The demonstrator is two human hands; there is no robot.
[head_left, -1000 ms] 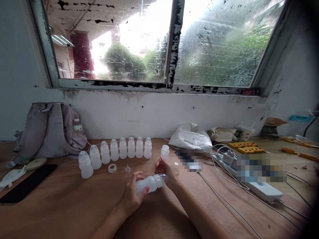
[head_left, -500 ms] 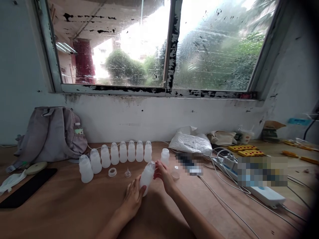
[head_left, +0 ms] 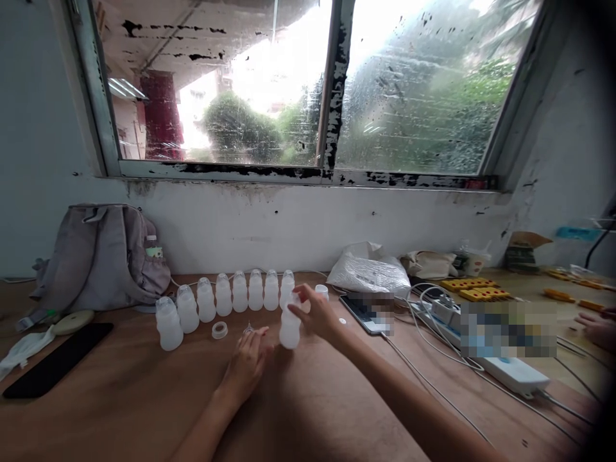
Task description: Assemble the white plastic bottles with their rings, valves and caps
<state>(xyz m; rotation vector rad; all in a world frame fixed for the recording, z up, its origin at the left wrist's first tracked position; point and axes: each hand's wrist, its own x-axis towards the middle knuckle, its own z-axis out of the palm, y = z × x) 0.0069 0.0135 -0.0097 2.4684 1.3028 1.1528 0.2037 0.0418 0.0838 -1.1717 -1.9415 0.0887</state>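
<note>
While the right hand (head_left: 316, 312) is now gripping the bottle (head_left: 289, 332) alone by its top, at six o'clock from the bottle row's (head_left: 239, 295) right end, base perhaps touching the table (head_left: 144, 410), the left hand (head_left: 244, 362) is lying released at its eight o'clock, leaving the handling one-handed.

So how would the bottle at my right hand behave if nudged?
The bottle might tip, being tall and narrow. It's probably light, since its translucent walls look like plastic. Toppled, its rounded sides could let it roll.
</note>
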